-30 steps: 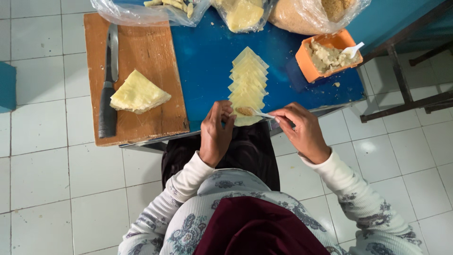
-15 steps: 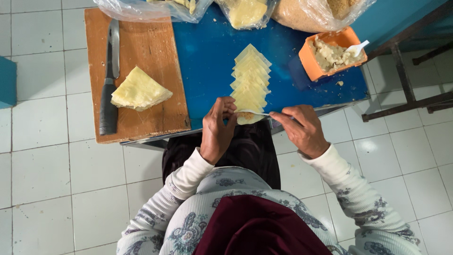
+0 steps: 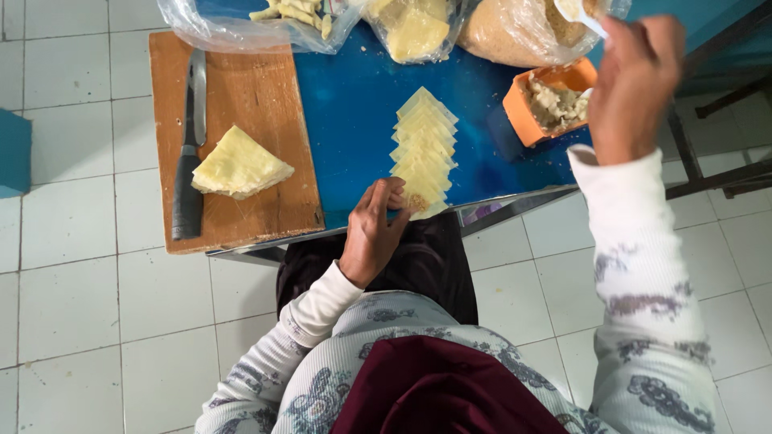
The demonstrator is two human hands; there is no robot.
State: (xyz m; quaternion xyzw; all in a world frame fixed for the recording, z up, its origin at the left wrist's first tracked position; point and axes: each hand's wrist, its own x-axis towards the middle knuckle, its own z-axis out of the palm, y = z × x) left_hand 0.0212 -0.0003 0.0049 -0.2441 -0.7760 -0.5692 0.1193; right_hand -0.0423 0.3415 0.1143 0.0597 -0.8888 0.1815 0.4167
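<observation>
A row of overlapping pale yellow pastry wrappers (image 3: pixel 422 141) lies on the blue table (image 3: pixel 354 104). My left hand (image 3: pixel 376 229) rests at the near end of the row, its fingertips pinching the nearest wrapper, which carries a dab of brownish filling. My right hand (image 3: pixel 635 80) is raised at the upper right, blurred, gripping a white spoon (image 3: pixel 581 14) above an orange container (image 3: pixel 523 108) of chunky filling.
A wooden cutting board (image 3: pixel 265 88) at the left holds a stack of triangular wrappers (image 3: pixel 240 165) and a black-handled knife (image 3: pixel 190 153). Clear plastic bags (image 3: pixel 241 28) of food line the table's far edge. White tiled floor surrounds the table, and metal legs stand at the right.
My right hand has left the nearest wrapper and swung up to the right with the spoon, over the orange container. My left hand stays at the row's near end.
</observation>
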